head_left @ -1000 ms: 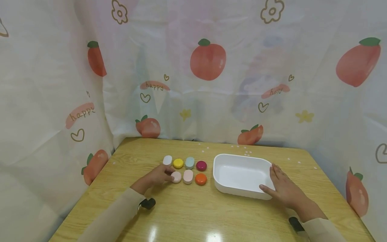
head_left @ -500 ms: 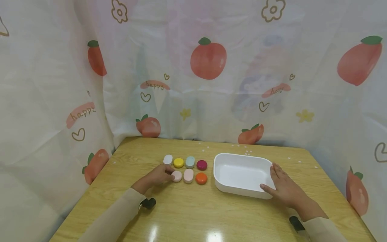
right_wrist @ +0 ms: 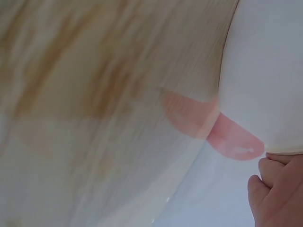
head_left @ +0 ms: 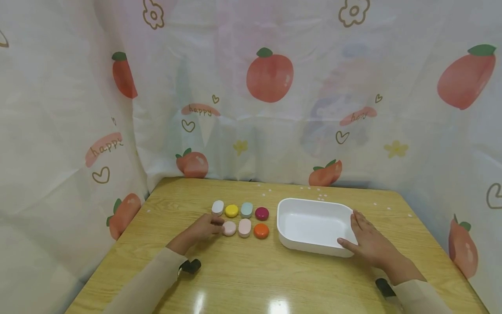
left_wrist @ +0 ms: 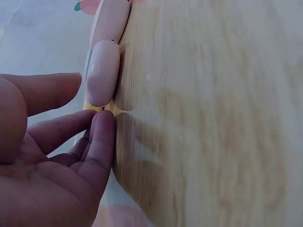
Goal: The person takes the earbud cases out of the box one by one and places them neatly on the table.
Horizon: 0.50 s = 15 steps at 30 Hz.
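Note:
In the head view my left hand (head_left: 205, 227) is at the left end of the front row of small smooth pieces, beside a round pale pink one (head_left: 229, 228). The left wrist view shows the thumb raised clear of that round piece (left_wrist: 103, 73), fingertips just short of it or barely touching. An oval pink piece (head_left: 245, 228) and a round orange one (head_left: 261, 231) continue the row. Behind them stand white (head_left: 217, 208), yellow (head_left: 232, 211), pale green (head_left: 246, 210) and dark pink (head_left: 262, 213) pieces. My right hand (head_left: 370, 244) rests, fingers extended, against the right end of a white basin (head_left: 313, 250).
The wooden table (head_left: 251, 279) carries several small white specks toward its back edge. A white curtain (head_left: 227, 65) printed with fruit encloses the back and both sides. Dark wrist-camera mounts (head_left: 191, 266) sit under the cuffs.
My left hand has drawn back slightly to the left, and its fingertips have come away from the top of the round pale pink piece. The right hand and basin stay put.

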Tool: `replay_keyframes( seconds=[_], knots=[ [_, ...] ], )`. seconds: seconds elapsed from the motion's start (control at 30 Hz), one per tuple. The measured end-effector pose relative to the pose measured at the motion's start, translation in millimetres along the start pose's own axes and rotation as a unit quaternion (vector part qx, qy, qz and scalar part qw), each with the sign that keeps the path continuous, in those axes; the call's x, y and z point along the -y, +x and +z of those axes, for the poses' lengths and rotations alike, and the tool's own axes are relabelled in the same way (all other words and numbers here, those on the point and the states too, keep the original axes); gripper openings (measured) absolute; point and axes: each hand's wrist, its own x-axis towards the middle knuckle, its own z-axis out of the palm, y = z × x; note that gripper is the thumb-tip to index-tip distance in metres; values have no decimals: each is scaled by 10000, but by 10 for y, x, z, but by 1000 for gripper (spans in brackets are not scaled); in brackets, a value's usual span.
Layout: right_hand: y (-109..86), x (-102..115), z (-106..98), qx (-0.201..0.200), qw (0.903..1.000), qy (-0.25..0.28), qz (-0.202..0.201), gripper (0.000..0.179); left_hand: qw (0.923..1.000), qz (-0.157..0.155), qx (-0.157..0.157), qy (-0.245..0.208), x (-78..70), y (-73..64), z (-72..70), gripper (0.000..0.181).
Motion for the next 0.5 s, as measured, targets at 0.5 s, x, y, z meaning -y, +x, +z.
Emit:
replay_keyframes(
  seconds=[0.5],
  knots=[
    [-103,-102,-15,-295,9985,432,-154,85,9978,192,-193,-599,140,-111,76,34]
  ],
)
